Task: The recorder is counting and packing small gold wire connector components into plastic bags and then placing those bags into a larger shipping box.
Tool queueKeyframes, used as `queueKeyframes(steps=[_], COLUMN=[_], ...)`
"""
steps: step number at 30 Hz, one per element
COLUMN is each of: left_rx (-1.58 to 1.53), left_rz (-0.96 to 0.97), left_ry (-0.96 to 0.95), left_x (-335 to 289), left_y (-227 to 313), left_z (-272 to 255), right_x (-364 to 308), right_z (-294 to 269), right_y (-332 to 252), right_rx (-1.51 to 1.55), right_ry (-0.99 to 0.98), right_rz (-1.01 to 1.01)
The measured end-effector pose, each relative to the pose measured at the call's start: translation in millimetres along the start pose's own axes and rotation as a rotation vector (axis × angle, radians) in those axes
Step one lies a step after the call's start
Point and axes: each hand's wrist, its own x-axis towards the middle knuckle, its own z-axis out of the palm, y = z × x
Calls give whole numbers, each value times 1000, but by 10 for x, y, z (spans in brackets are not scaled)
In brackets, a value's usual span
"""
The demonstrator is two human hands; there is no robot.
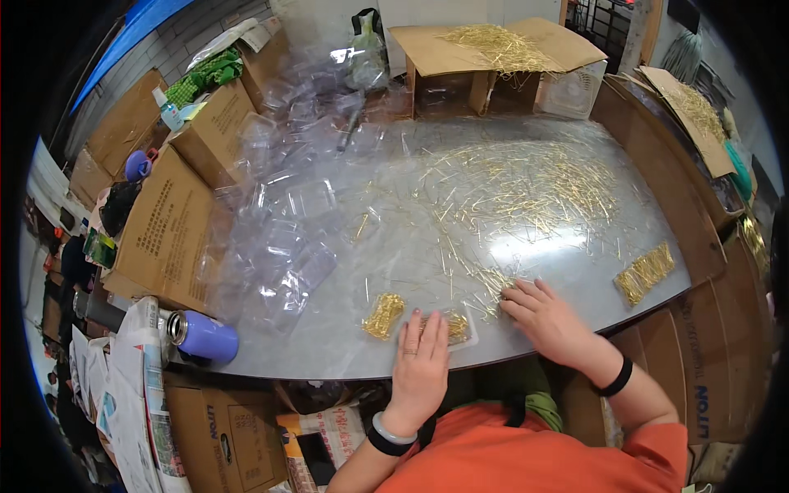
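fingers (431, 329) of the left hand (421, 361) lie outstretched over gold metal pins (457, 326) in a shallow clear plastic tray (471, 338).
the tray sits near the close edge of a smooth grey tabletop (345, 345); the right hand (555, 324), fingers loosely spread, is at thin gold loose pins (491, 283), any pinch impossible to tell. left of the tray lies a compact gold bundle (384, 316); a rectangular gold bundle (645, 274) lies far right. beyond, clear plastic boxes (288, 230) heap up leftward, near a purple cylindrical flask (212, 337).
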Motion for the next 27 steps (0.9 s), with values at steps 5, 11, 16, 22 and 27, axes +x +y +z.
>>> queueKeyframes(steps=[5, 11, 16, 22, 27], left_rx=[59, 78, 165, -49, 74], left_rz=[-31, -59, -32, -97, -106], left_ry=[13, 9, -50, 79, 15], left_x=[89, 106, -7, 109, 242], left_y=[-86, -102, -116, -6, -44], left_z=[31, -25, 9, -57, 2], right_x=[-195, -127, -180, -146, -101], right_z=[336, 257, 290, 278, 306], right_y=[-304, -37, -28, -30, -5], right_rx=[137, 70, 39, 331, 306], right_ry=[63, 98, 86, 240, 307], right_rz=[142, 221, 141, 155, 143])
